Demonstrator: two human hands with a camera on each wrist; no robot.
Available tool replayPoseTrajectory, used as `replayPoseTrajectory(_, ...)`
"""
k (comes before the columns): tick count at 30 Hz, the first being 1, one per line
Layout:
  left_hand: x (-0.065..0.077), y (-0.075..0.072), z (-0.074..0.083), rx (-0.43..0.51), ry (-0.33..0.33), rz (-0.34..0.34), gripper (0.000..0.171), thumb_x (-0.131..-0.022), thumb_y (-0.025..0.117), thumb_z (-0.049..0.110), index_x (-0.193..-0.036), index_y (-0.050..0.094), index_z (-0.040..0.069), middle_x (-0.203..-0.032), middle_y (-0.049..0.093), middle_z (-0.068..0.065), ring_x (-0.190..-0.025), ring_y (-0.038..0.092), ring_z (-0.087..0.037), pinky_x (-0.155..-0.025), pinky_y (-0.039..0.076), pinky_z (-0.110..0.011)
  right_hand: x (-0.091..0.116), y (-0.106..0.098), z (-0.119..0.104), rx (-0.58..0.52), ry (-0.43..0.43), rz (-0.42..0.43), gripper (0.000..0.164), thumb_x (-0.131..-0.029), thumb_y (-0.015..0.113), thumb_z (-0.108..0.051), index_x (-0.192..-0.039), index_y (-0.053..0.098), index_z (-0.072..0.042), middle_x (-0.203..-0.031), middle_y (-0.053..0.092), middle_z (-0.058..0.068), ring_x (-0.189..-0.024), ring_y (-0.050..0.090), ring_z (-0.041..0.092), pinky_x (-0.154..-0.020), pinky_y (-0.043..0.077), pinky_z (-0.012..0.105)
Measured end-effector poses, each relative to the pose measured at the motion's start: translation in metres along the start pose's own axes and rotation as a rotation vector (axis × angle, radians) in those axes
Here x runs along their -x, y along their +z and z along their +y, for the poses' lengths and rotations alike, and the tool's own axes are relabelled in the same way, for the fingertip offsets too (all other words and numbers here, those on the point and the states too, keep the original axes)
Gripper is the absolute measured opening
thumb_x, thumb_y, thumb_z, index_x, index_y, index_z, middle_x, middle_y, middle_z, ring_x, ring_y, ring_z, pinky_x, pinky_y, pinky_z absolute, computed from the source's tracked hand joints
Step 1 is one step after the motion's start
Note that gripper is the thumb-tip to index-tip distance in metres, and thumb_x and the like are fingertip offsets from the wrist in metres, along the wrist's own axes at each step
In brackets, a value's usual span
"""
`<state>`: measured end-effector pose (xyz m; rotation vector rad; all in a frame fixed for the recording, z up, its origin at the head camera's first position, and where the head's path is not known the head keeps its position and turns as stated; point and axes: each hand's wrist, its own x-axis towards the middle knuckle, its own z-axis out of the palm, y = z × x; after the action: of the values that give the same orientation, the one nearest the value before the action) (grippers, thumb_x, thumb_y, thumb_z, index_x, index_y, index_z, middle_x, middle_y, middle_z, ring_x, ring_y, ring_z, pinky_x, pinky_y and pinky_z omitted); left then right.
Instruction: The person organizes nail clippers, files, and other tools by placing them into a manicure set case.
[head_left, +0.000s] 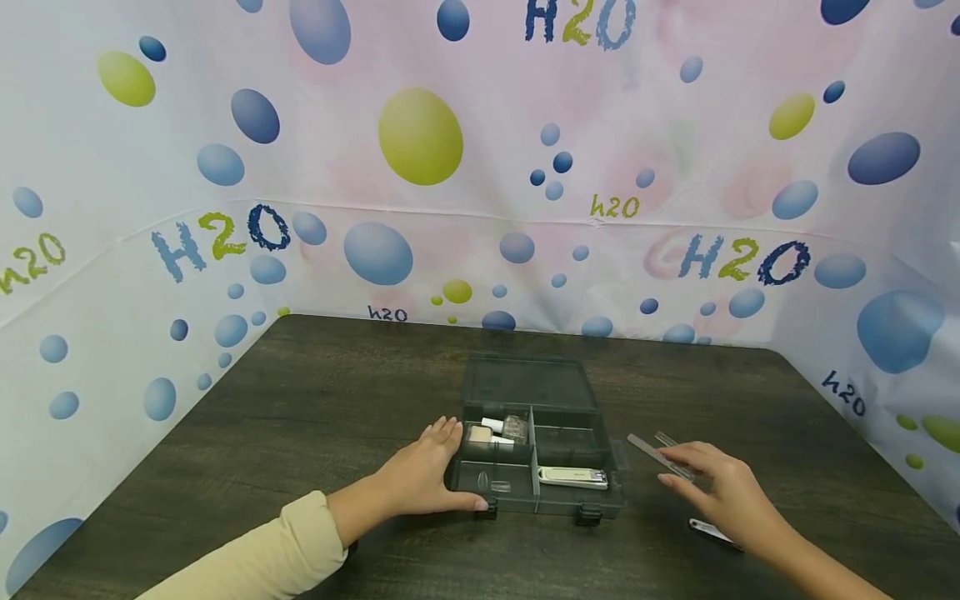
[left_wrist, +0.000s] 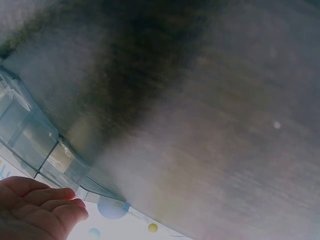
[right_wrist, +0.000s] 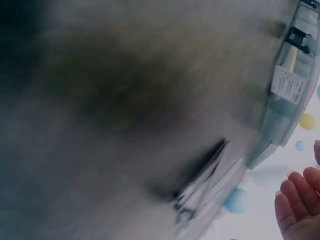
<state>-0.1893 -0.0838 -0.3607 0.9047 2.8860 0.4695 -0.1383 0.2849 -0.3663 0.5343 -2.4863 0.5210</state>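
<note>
A dark see-through compartment box (head_left: 536, 497) lies with its lid (head_left: 528, 385) raised at the back. My left hand (head_left: 423, 471) rests against its left side, fingers extended and thumb along the front edge. Two small bottles with white caps, one cream (head_left: 480, 433) and one glittery (head_left: 515, 427), lie in the back left compartment. Small clear pieces (head_left: 498, 486) are in the front left one, and a cream nail clipper (head_left: 572, 477) in the front right. Right of the box, my right hand (head_left: 716, 482) hovers over a thin flat nail file (head_left: 645, 448), thumb and fingers apart.
Near my right wrist a smaller nail clipper (head_left: 712, 532) lies on the dark wooden table (head_left: 360, 375). Beyond the nail file, a clear strip (head_left: 664, 438) is partly hidden by my fingers. Black latches (head_left: 588, 517) jut from the box front. A printed curtain (head_left: 480, 250) surrounds the table.
</note>
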Motion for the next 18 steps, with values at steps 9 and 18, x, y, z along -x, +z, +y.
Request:
replayPoseTrajectory(9,-0.001,0.001,-0.001,0.0,-0.001,-0.006,0.104,-0.074,0.065,0.063,-0.141,0.031,-0.009,-0.147,0.029,-0.027,-0.138,0.027,-0.04,-0.108,0.033,-0.05,0.022,-0.006,0.017,0.03,0.11,-0.038,0.035,-0.067,0.081,-0.013,-0.099,0.07,-0.007,-0.093,0.069,0.003,-0.077,0.063,0.005,-0.059,0.053,0.026)
replayPoseTrajectory(18,-0.002,0.002,-0.002,0.0,-0.001,-0.01,0.105,-0.074,0.064,0.064,-0.141,0.03,-0.008,-0.147,0.028,-0.026,-0.138,0.026,-0.039,-0.108,0.032,-0.049,0.045,-0.014,0.033,0.022,0.264,-0.165,0.037,-0.07,0.08,-0.021,-0.103,0.069,-0.009,-0.097,0.068,0.004,-0.077,0.063,0.005,-0.06,0.053,0.024)
